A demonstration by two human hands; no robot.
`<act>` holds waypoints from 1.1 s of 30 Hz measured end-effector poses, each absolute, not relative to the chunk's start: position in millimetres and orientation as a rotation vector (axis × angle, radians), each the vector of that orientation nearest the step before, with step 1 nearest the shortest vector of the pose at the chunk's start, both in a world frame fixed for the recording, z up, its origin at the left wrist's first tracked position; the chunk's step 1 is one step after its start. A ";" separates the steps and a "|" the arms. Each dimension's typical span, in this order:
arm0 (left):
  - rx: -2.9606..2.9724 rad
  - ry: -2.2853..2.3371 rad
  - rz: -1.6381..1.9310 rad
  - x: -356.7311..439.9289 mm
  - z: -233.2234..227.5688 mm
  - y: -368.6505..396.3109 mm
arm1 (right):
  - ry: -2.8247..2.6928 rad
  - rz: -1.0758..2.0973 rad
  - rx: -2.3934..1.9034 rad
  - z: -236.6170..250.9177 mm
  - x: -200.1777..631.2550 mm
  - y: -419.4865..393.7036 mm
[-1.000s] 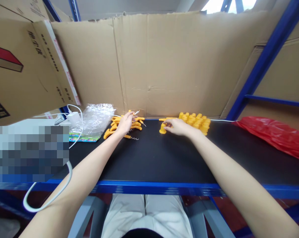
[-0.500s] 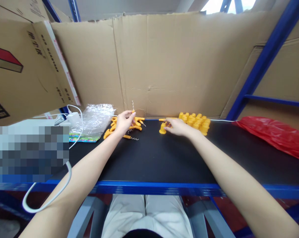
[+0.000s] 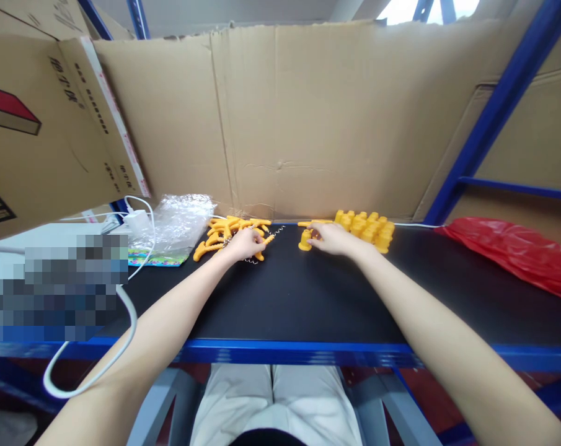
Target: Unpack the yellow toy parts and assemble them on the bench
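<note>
My left hand (image 3: 245, 244) is closed on a yellow corkscrew (image 3: 269, 240), its metal spiral pointing right and slightly up. Most of that corkscrew's handle is hidden by my fingers. Around and behind this hand lies a pile of yellow corkscrews (image 3: 212, 238) with T-shaped handles. To the right, the fingers of my right hand (image 3: 332, 238) grip a small yellow bell-shaped cap (image 3: 304, 240) that stands upright on the black table top (image 3: 289, 297). Just behind the right hand are several more yellow caps (image 3: 371, 230), standing close together in rows.
A thin yellow piece (image 3: 313, 222) lies at the table's back edge against the cardboard wall (image 3: 308, 124). Clear plastic wrap (image 3: 178, 220), a white charger (image 3: 137, 221) and its cable are at left. A red plastic bag (image 3: 517, 254) lies at right.
My left hand has moved down and right with the corkscrew, whose spiral has swung from pointing up to pointing right. My right hand and its cap stay in place.
</note>
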State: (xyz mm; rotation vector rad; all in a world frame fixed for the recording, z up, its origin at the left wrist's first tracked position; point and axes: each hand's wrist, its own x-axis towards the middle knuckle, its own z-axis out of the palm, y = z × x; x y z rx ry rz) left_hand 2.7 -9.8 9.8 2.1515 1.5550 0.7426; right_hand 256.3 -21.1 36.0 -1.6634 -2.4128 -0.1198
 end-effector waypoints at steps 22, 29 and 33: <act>2.827 1.675 0.865 -0.8 21.2 -19.3 | -2.250 -0.289 -1.318 19.2 245.6 -13.5; 2.870 1.673 0.842 -1.3 20.4 -19.4 | -2.251 -0.263 -1.160 26.0 240.9 -22.9; 2.875 1.674 0.853 -1.8 23.0 -21.2 | -2.280 -0.262 -1.121 25.5 241.8 -23.4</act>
